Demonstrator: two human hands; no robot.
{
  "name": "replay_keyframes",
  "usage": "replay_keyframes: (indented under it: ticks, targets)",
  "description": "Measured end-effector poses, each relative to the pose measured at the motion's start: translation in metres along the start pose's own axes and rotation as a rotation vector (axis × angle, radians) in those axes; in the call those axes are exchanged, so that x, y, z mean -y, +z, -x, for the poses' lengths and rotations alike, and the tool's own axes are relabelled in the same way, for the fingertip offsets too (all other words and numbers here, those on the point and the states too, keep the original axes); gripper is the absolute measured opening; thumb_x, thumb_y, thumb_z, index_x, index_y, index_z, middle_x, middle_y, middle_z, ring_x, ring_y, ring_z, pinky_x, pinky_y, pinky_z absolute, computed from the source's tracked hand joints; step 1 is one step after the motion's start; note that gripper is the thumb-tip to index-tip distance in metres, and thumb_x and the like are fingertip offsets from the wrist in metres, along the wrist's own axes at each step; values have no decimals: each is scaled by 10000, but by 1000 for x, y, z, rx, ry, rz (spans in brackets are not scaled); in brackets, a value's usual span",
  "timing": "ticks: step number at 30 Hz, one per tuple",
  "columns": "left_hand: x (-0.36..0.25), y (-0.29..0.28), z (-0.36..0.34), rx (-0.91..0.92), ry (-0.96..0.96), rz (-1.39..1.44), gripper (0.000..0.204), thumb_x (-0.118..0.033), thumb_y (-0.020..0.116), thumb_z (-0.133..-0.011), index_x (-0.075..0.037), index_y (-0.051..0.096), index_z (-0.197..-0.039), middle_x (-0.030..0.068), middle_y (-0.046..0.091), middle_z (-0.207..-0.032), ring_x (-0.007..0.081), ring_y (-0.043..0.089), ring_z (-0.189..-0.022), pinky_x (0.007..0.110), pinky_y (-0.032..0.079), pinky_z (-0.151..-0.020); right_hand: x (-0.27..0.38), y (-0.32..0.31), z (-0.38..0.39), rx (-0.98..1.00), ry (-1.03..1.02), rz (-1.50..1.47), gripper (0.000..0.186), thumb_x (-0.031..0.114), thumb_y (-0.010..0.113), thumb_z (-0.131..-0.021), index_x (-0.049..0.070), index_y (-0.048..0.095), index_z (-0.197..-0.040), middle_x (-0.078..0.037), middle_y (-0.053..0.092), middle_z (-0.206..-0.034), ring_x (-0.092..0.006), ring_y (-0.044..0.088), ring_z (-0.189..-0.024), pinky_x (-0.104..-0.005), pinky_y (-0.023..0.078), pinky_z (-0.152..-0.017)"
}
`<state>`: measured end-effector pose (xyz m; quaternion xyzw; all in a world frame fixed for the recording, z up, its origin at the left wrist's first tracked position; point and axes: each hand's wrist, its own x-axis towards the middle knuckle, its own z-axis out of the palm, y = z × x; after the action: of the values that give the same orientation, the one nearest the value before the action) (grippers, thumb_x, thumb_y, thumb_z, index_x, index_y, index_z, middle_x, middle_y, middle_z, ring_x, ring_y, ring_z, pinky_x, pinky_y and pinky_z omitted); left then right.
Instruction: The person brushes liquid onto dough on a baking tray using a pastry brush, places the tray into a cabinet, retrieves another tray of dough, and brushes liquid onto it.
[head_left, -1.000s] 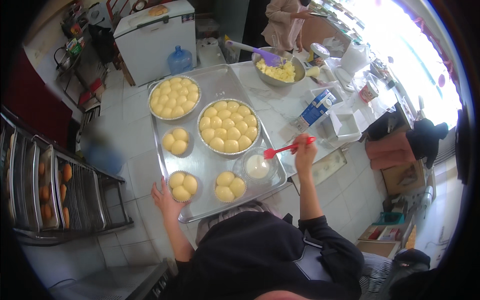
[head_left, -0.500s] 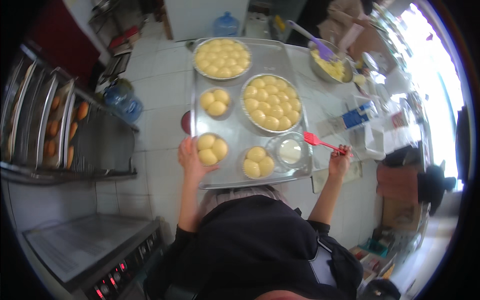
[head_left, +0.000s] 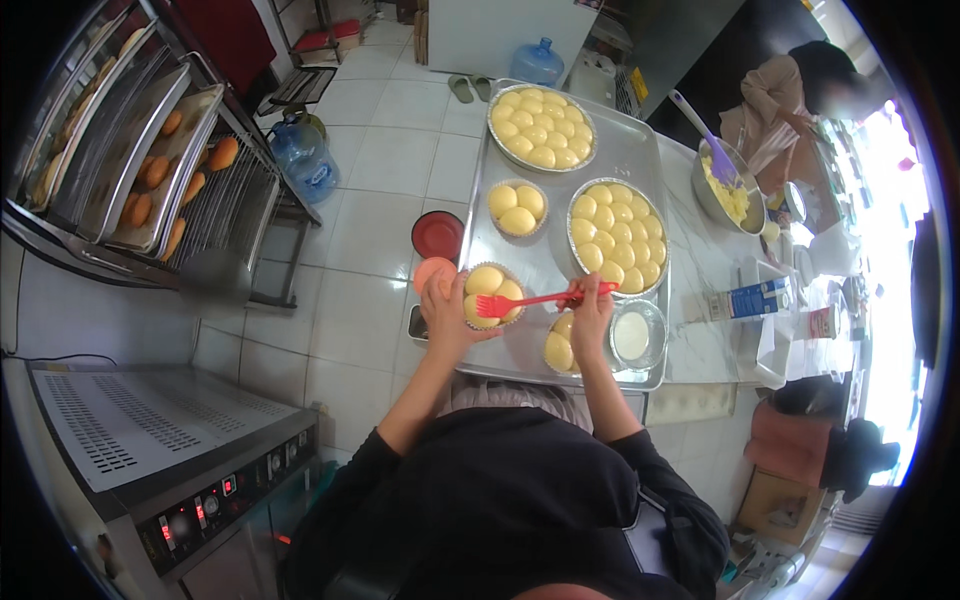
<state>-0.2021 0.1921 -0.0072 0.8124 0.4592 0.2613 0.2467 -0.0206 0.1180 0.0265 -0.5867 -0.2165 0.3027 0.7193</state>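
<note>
My right hand [head_left: 592, 308] grips a red pastry brush [head_left: 535, 299] by its handle. The bristles lie over the dough balls of a small round baking cup [head_left: 512, 316] at the near left of a metal tray [head_left: 520, 352]. My left hand [head_left: 446, 318] curls round that cup's left and near side, thumb in front. Partly behind my right wrist is another cup of dough balls [head_left: 558, 350]. A clear bowl of pale liquid [head_left: 632, 337] stands right of it. Farther back are a third small cup [head_left: 517, 208] and two large round foil pans of dough balls [head_left: 618, 237] [head_left: 541, 127].
A steel bowl [head_left: 748, 215] with yellow filling and a purple spatula [head_left: 722, 166] stands on the marble table [head_left: 695, 340]. Another person [head_left: 775, 105] is at the far right. At left are a rack of baked buns [head_left: 205, 110] and an oven [head_left: 170, 420].
My right hand has moved left, bringing the brush from beside the liquid bowl onto the near-left cup. My left hand stays at that cup. The whole view has shifted.
</note>
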Motion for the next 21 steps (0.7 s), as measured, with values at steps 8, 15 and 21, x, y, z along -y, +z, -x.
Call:
replay_keyframes:
  ticks: [8,15,21]
  targets:
    - [-5,-3,5,1,5,8,966,-372,800,-375,-122,342,-1189,190,224,-1223,379,221,-1134,478,248,-885,9,21,0,27,-182,19,332,297,344,-897,46,379,-682,-59,453,-631,-118,470,-460,-220,392,-414]
    - [-4,-5,5,2,-20,9,965,-378,798,-373,-120,345,-1185,191,225,-1224,379,226,-1131,476,238,-891,17,7,13,157,-231,211,342,274,337,-901,29,400,-671,-59,447,-581,-113,467,-448,-220,395,-411]
    - [-6,-4,4,4,-19,12,971,-372,803,-361,-119,352,-1183,191,232,-1218,377,235,-1122,474,239,-889,14,37,11,132,-219,87,299,225,383,-890,14,433,-684,-49,476,-579,-107,467,-487,-232,395,-461]
